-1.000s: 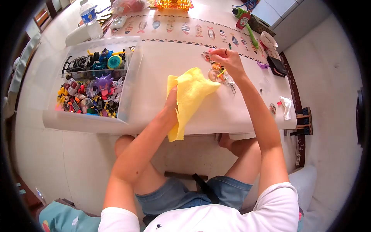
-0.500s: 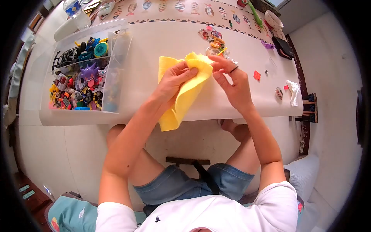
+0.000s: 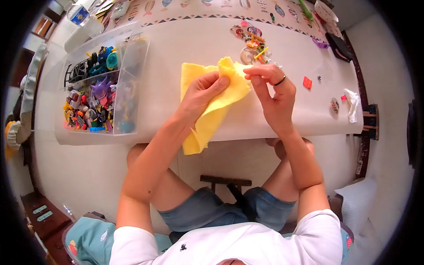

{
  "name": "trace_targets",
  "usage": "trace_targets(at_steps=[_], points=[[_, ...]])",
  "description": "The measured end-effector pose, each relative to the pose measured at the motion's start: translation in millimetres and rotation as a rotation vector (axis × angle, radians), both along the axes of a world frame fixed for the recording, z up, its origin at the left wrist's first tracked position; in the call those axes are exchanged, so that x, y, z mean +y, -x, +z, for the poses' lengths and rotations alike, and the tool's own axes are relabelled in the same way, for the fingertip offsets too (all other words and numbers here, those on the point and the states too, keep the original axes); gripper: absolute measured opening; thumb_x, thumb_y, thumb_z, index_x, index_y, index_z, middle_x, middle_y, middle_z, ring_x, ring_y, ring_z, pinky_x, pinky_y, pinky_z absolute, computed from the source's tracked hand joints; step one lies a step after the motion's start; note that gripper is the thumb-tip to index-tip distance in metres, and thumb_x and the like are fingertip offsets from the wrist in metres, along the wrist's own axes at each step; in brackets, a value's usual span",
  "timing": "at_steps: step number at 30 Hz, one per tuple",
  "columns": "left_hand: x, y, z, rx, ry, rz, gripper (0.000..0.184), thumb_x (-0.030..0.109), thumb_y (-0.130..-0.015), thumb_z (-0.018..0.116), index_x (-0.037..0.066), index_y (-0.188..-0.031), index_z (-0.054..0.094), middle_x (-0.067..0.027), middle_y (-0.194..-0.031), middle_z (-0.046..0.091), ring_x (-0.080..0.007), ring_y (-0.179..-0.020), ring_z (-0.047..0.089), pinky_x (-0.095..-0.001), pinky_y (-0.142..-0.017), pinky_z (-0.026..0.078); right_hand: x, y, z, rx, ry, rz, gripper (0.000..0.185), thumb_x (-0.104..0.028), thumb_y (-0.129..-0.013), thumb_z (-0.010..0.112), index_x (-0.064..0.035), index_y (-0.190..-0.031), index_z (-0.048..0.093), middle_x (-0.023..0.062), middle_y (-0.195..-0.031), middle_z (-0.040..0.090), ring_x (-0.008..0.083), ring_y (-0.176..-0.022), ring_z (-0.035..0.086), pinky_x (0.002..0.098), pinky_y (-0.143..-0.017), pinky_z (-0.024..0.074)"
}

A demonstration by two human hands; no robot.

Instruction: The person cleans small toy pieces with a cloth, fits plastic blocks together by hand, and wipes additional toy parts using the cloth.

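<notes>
A yellow cloth (image 3: 212,123) with a ragged upper edge is bunched in my left hand (image 3: 204,90), thumb pressed on top. Its lower part hangs past the table's front edge. Just right of the cloth's upper edge is my right hand (image 3: 278,95), with a dark ring on one finger. Its thumb and index finger are drawn together in a pinch at that edge. Whatever lies between those fingertips is too small to make out. Beyond the hands, a pile of small trinkets (image 3: 254,44) lies on the white table (image 3: 176,44).
On the left stands a clear divided box (image 3: 132,88) full of small toys, including a purple figure (image 3: 101,88). To the right lie a red piece (image 3: 307,82), an oval trinket (image 3: 335,106), a crumpled white wrapper (image 3: 352,106), a purple item (image 3: 320,43) and a black pouch (image 3: 339,47).
The whole view has shifted slightly. My right hand's thumb and index finger have come closer together beside the cloth's edge. My left hand keeps its hold on the cloth.
</notes>
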State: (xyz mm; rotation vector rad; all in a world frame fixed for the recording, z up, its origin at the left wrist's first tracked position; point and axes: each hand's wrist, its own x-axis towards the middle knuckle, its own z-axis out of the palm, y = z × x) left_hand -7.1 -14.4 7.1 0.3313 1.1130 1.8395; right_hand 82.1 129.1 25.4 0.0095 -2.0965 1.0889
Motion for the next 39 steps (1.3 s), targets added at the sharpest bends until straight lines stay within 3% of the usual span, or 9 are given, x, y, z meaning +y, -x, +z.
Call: trace_targets(at_steps=[4,11,19,23,26,32,39], points=[[-3,0,-4,0.041,0.03,-0.002,0.026,0.021,-0.081,0.063,0.005,-0.1,0.058,-0.0004,-0.086,0.062,-0.0057,-0.073,0.059,-0.0186,-0.063,0.047,6,5,3,0.045,-0.067,-0.052,0.015,0.003,-0.075,0.059,-0.0077,-0.085,0.063,0.004,-0.074,0.059,0.0142,-0.064,0.056,0.0241,-0.052,0.0435],[-4,4,-17,0.047,-0.044,0.009,0.027,0.022,-0.079,0.065,0.004,-0.098,0.059,-0.0025,-0.088,0.062,-0.0065,-0.072,0.058,-0.0196,-0.062,0.048,1,-2,2,0.125,-0.246,-0.004,0.017,-0.002,-0.066,0.066,-0.0103,-0.081,0.063,0.0029,-0.076,0.058,0.0178,-0.066,0.056,0.0255,-0.057,0.046],[-3,-5,-15,0.011,-0.059,0.034,0.026,0.024,-0.08,0.064,0.005,-0.096,0.059,-0.0012,-0.087,0.061,-0.0055,-0.075,0.057,-0.0194,-0.065,0.046,-4,-5,0,0.078,-0.218,0.054,0.02,-0.008,-0.064,0.07,-0.012,-0.081,0.061,0.0028,-0.078,0.057,0.0186,-0.069,0.056,0.0275,-0.059,0.047],[-4,-1,-11,0.189,-0.036,-0.024,0.024,0.021,-0.082,0.063,0.004,-0.097,0.058,-0.0011,-0.087,0.06,-0.0055,-0.075,0.056,-0.0193,-0.066,0.046,3,-5,0,0.088,-0.199,0.059,0.016,-0.007,-0.065,0.07,-0.0104,-0.079,0.062,0.0035,-0.076,0.058,0.0191,-0.069,0.057,0.0277,-0.059,0.047],[-4,-2,-7,0.151,-0.068,-0.052,0.024,0.02,-0.083,0.061,0.003,-0.099,0.058,-0.0008,-0.087,0.06,-0.0054,-0.076,0.056,-0.0192,-0.067,0.046,4,-7,0,0.05,-0.058,0.134,0.017,0.003,-0.066,0.067,-0.0054,-0.08,0.062,0.0037,-0.076,0.059,0.0147,-0.068,0.055,0.0244,-0.058,0.0443],[-6,3,-18,0.072,-0.1,-0.041,0.026,0.021,-0.083,0.06,0.003,-0.102,0.057,0.0,-0.087,0.06,-0.0051,-0.076,0.056,-0.0194,-0.067,0.046,10,-7,6,-0.013,0.178,0.155,0.011,-0.004,-0.069,0.068,-0.0069,-0.079,0.065,0.0036,-0.075,0.06,0.0128,-0.065,0.054,0.0219,-0.057,0.0431],[-1,-2,-19,0.11,-0.043,-0.018,0.027,0.021,-0.08,0.065,0.006,-0.101,0.057,0.0015,-0.088,0.059,-0.0045,-0.079,0.056,-0.0186,-0.07,0.045,3,-7,3,-0.019,-0.025,0.109,0.013,-0.004,-0.068,0.068,-0.0079,-0.079,0.064,0.0038,-0.077,0.058,0.0166,-0.069,0.056,0.0255,-0.06,0.0453]])
